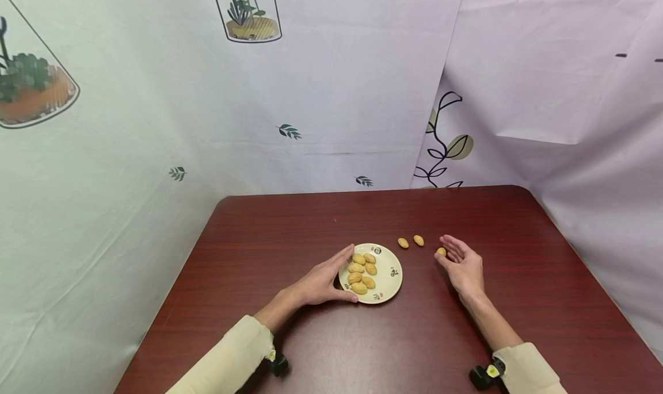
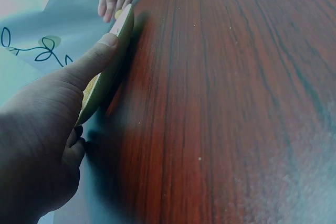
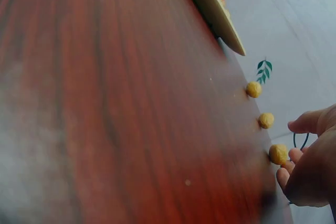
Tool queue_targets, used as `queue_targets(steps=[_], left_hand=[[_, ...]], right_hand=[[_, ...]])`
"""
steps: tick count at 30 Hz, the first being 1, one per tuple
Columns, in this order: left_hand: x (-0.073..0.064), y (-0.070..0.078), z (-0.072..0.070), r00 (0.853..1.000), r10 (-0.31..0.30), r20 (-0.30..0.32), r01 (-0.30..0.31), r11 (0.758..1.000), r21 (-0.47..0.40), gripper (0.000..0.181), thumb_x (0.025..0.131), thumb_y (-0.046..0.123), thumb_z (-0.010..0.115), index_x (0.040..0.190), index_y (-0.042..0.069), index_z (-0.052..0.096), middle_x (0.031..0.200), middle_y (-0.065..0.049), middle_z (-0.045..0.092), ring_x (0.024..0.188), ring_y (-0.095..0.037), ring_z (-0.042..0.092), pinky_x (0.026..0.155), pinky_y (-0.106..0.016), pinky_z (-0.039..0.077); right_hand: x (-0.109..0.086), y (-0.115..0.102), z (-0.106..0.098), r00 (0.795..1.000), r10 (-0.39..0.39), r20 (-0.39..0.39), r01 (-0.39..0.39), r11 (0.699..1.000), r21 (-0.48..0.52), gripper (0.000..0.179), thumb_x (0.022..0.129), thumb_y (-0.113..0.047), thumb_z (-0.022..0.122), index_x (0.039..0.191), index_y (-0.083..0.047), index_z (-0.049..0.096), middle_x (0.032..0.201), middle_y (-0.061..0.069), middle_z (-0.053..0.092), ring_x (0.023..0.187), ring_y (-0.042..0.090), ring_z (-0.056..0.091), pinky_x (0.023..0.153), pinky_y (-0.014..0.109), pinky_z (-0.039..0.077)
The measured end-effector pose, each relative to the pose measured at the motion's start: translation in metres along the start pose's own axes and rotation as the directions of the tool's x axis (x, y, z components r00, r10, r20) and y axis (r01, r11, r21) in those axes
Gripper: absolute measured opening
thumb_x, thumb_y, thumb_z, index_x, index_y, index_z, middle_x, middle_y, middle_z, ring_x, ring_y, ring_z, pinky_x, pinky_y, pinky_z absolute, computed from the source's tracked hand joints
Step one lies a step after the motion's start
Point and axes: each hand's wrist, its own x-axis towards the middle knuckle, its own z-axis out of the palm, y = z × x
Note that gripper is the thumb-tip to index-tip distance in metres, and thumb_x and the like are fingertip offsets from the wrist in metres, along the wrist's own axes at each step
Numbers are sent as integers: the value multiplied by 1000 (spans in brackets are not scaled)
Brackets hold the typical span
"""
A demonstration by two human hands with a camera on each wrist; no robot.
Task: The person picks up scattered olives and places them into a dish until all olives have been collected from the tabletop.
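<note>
My left hand [image 1: 323, 279] holds a cream plate [image 1: 385, 279] at its left side, thumb on the near rim and fingers on the far one. In the left wrist view, the thumb [image 2: 97, 59] lies along the rim of the plate. Several tan peanuts in the shell [image 1: 355, 268] lie on the plate's left half. My right hand [image 1: 465, 269] is at a loose peanut [image 1: 441, 251] on the table, thumb and fingers spread around it. In the right wrist view that peanut [image 3: 278, 154] sits beside the fingertips, with the thumb apart from it.
Two more peanuts lie on the dark red table [image 1: 290, 227] between plate and right hand: one nearer the plate [image 1: 403, 243], the other [image 1: 418, 240] farther right. Patterned cloth [image 1: 331, 95] hangs behind the table and at both sides. Each wrist wears a black camera [image 1: 481, 377].
</note>
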Motion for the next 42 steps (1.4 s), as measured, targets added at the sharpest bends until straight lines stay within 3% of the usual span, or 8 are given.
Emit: queue_targets(steps=[13,31,38,42], left_hand=[[0,2,-1,1000,-9,5,9,1000,-1,118,87,52,87,171,9,16,178,-8,16,159,-21,25,124,-49,31],[-1,2,-1,1000,-9,5,10,1000,-5,119,87,52,87,171,8,16,178,-8,16,159,-21,24,124,-48,31],[-1,1,0,1000,-8,7,8,1000,9,119,87,53,86,171,8,15,178,-8,15,159,-20,23,124,-48,31],[-1,1,-1,1000,-8,7,8,1000,7,119,87,53,86,171,9,15,178,-7,15,159,-20,24,124,-49,31]], right_hand=[[4,2,-2,999,-10,46,16,989,-144,51,97,10,69,146,10,56,143,25,63,138,35,57,106,17,45],[6,4,-3,994,-94,53,107,941,-321,47,92,12,74,138,7,65,131,23,71,126,38,66,103,37,53],[7,7,-4,988,-141,54,151,915,-375,43,92,10,73,135,4,68,128,19,74,120,36,70,91,12,50],[8,7,-3,985,-167,48,172,906,-388,39,93,8,73,131,5,70,125,19,75,117,37,72,88,12,51]])
